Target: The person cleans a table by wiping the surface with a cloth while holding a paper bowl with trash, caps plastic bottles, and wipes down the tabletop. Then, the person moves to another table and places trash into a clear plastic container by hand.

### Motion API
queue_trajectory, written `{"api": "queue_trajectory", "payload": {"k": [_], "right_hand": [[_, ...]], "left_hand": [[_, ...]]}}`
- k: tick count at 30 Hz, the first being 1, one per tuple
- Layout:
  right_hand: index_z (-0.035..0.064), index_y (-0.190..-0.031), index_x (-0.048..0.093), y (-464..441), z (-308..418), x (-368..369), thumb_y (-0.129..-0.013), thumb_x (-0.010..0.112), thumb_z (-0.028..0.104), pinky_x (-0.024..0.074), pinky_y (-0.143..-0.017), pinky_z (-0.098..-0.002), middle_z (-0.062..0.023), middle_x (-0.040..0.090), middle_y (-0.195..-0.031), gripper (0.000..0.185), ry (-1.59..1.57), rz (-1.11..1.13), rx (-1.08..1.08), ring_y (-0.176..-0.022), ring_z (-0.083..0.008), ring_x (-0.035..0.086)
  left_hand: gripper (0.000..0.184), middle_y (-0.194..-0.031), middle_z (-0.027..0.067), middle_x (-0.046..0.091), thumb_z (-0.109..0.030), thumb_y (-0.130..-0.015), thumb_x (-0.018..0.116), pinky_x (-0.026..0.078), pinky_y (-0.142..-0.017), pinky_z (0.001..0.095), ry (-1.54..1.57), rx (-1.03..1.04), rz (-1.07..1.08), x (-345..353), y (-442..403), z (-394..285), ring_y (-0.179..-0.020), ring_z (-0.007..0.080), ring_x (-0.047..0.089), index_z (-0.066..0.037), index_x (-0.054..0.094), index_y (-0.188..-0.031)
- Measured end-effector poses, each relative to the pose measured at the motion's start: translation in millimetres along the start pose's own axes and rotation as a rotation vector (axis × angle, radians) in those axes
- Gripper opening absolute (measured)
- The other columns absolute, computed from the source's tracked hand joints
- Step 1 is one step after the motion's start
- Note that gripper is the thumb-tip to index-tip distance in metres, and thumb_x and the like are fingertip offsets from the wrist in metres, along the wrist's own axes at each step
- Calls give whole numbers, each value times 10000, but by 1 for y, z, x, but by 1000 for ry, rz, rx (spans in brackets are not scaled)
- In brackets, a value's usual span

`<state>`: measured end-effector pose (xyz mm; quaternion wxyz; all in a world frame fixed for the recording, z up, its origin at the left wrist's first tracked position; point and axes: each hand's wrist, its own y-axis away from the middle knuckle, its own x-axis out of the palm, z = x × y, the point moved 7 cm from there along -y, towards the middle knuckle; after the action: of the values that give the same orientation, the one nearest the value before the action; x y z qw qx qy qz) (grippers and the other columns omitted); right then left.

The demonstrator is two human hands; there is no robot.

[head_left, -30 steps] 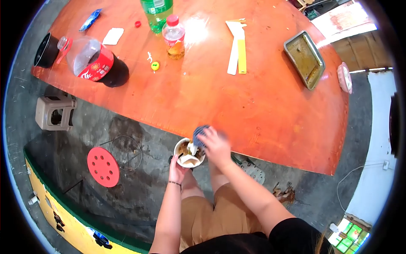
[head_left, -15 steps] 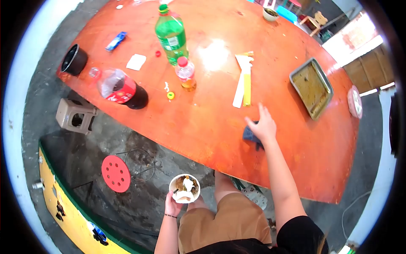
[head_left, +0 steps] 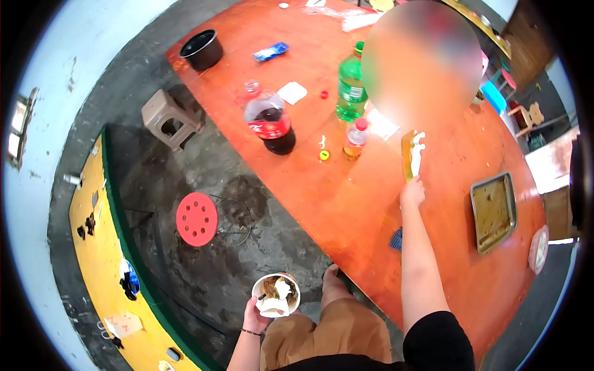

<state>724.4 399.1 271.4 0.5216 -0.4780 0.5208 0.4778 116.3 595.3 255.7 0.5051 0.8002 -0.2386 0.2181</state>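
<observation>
My left hand (head_left: 254,316) grips a white paper bowl (head_left: 276,295), low over the floor beside my knees. Dark food scraps and crumpled white tissue lie in the bowl. On the orange table (head_left: 346,210), my right hand (head_left: 413,191) is closed at the near end of a white-and-yellow paper wrapper (head_left: 411,154), which still lies along the tabletop. A dark blue cloth (head_left: 396,239) rests on the table by my right forearm, partly covered by it.
A cola bottle (head_left: 270,123), a green bottle (head_left: 351,93) and a small bottle (head_left: 356,139) stand on the table. A metal tray (head_left: 494,213) lies at right, a black pot (head_left: 202,49) far left. Red (head_left: 197,219) and beige (head_left: 172,119) stools stand on the floor.
My right hand has gone from above the blue cloth to the wrapper and closed at its near end. The view has swung left. The bowl stays in my left hand.
</observation>
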Motion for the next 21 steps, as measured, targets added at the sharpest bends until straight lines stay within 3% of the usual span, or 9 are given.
{"api": "queue_trajectory", "payload": {"k": [5,7,9,11,12,14,16,19,21], "right_hand": [[44,-1106,580,27,-25,0,-907,554,321,536,-804,-487,-214,674,-1046,342,-81,126,-8,-1003,-373,657],[6,-1166,570,63,-13,-27,-897,593,323,498,-776,-484,-261,651,-1021,416,-340,155,-319,-951,-420,629],[40,-1255,551,110,-5,-39,-887,597,101,513,-742,-367,-112,651,-1004,376,-721,443,-478,-868,-232,637],[51,-1274,541,203,15,-100,-858,543,-44,509,-658,-316,-60,616,-934,427,-713,544,-446,-794,-173,616],[45,-1297,524,256,33,-124,-843,529,-69,507,-744,-316,-79,609,-1001,468,-649,747,-524,-874,-183,610],[-3,-1340,482,339,63,-155,-807,518,-122,406,-996,-320,-122,566,-1235,548,-315,684,-767,-1156,-207,529],[-13,-1368,458,397,76,-124,-813,511,-127,385,-1026,-308,-113,544,-1305,569,-488,1021,-966,-1203,-201,514],[33,-1419,422,550,153,-125,-881,486,-65,505,-645,-264,-53,581,-909,551,-309,1075,-1214,-701,-120,574],[39,-1437,407,689,200,-169,-900,491,-3,498,-622,-271,-40,549,-842,546,-187,1140,-1390,-669,-124,555]], "left_hand": [[642,-1327,125,560,-454,-899,555,450,-1007,468,93,49,32,-25,17,-5,-1208,303,545,-46,443,-1381],[611,-1338,121,555,-422,-918,544,446,-1018,456,148,52,38,-41,29,-16,-1209,289,548,-46,438,-1387],[588,-1344,109,552,-400,-927,551,438,-1031,440,220,108,58,-58,49,-34,-1215,268,545,-54,439,-1389],[578,-1344,88,546,-385,-930,572,443,-1022,400,299,227,78,-85,68,-48,-1213,224,541,-65,436,-1391],[577,-1344,74,540,-381,-931,585,452,-1005,368,335,283,64,-104,84,-57,-1209,195,540,-71,431,-1393],[582,-1347,68,534,-377,-929,598,435,-1018,356,411,352,83,-139,127,-80,-1219,184,525,-72,429,-1394],[576,-1342,70,534,-377,-932,597,420,-1031,363,433,493,63,-170,151,-59,-1228,173,514,-70,432,-1391],[549,-1357,81,522,-354,-937,593,415,-1036,381,549,658,-11,-230,213,-50,-1237,194,512,-68,441,-1381],[550,-1358,89,519,-337,-940,587,418,-1035,396,629,749,-44,-266,253,-37,-1243,212,511,-77,421,-1396]]}}
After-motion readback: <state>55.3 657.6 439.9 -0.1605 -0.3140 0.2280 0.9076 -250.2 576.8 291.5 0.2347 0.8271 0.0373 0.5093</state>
